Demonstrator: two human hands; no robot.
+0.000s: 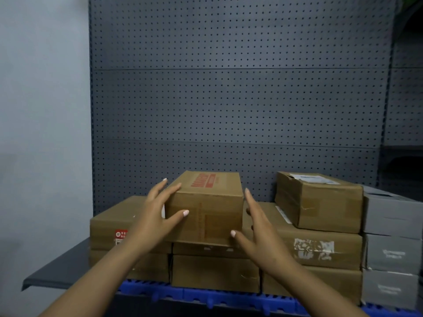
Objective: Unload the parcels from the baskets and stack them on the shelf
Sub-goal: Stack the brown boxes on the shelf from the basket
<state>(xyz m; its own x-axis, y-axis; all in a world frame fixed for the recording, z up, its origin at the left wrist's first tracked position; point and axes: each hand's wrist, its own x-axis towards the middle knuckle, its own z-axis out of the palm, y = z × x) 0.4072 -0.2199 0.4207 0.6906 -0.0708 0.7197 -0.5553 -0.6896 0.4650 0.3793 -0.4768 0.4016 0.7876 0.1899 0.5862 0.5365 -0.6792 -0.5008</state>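
Both hands flank the top parcel [206, 209]: our left hand [155, 213] has fingers spread straight against its left face, thumb on the front; our right hand [258, 227] is open, flat beside its right face, contact uncertain. We judge this parcel just set down on the stacked parcels [215, 271] mid-shelf [57, 268], toward the front edge. Behind it, a labelled parcel [318, 200] sits nearer the pegboard [229, 99]. Risk: the top parcel spans a seam between lower boxes; uneven support could tip it forward on release.
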